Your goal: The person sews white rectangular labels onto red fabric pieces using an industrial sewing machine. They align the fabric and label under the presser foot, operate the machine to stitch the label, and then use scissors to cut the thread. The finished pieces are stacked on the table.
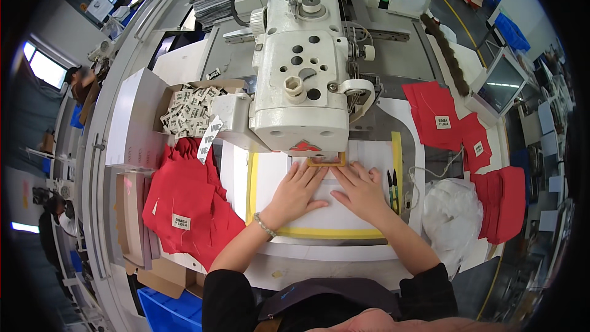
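Nearest the body, two dark sleeves end above bare forearms; a blue bin (pixel 169 310) sits low at the left. A beaded bracelet (pixel 264 225) circles the left wrist.

Beyond it, the white board (pixel 319 220), edged with yellow tape (pixel 332 232), lies flat beneath both hands. Left hand (pixel 297 190): palm down, fingers extended and slightly spread, thumb out toward the right; grips nothing. Right hand (pixel 362 193): likewise palm down and open, fingers angled inward, thumb toward the left hand; grips nothing. The thumbs are near each other, apart.

The fingertips reach the near edge of the small yellow frame (pixel 329 162), located under the machine head (pixel 301 117); whether all of them touch it cannot be told.

Two slim tools (pixel 392 192) lie just right of the right hand. Red pieces (pixel 203 203) are heaped to the left; a clear bag (pixel 452 209) and a red stack (pixel 503 203) lie to the right.

Farther off, a box of labels (pixel 193 110) stands left of the head, and a monitor (pixel 504 80) far right.
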Action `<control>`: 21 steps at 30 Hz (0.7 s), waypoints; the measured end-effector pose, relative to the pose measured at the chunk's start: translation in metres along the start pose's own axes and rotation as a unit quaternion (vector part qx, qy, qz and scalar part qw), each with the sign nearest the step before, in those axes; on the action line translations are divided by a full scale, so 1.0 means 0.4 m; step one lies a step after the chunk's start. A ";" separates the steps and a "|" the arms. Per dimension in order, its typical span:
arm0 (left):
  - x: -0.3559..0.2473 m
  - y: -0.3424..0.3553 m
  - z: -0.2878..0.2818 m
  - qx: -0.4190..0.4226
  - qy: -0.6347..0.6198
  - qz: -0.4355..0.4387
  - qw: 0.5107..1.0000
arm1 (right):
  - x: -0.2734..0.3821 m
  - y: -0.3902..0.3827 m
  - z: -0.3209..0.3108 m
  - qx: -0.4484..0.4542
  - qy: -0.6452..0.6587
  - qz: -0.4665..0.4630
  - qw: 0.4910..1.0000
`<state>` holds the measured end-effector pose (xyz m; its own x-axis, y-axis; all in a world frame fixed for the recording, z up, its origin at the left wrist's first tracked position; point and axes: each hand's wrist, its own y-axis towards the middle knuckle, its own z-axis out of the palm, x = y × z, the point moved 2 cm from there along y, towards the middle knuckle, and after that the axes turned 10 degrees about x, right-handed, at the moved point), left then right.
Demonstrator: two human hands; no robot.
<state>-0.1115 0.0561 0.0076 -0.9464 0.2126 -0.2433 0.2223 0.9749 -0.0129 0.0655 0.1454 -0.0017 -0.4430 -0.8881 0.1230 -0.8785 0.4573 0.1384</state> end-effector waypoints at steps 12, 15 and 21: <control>0.007 0.024 0.019 0.038 -0.007 0.012 0.999 | -0.006 0.005 0.005 0.019 -0.004 0.001 1.000; 0.009 0.028 0.019 0.038 -0.003 0.013 0.999 | -0.006 0.005 0.006 0.018 -0.005 0.001 1.000; 0.015 0.032 0.021 0.019 0.017 0.024 0.999 | -0.005 0.006 0.013 0.026 0.008 0.005 1.000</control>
<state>-0.1124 0.0695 -0.0022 -0.9419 0.2612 -0.2113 0.2754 0.9605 -0.0399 0.0632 0.1479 -0.0067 -0.4492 -0.8824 0.1399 -0.8822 0.4628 0.0866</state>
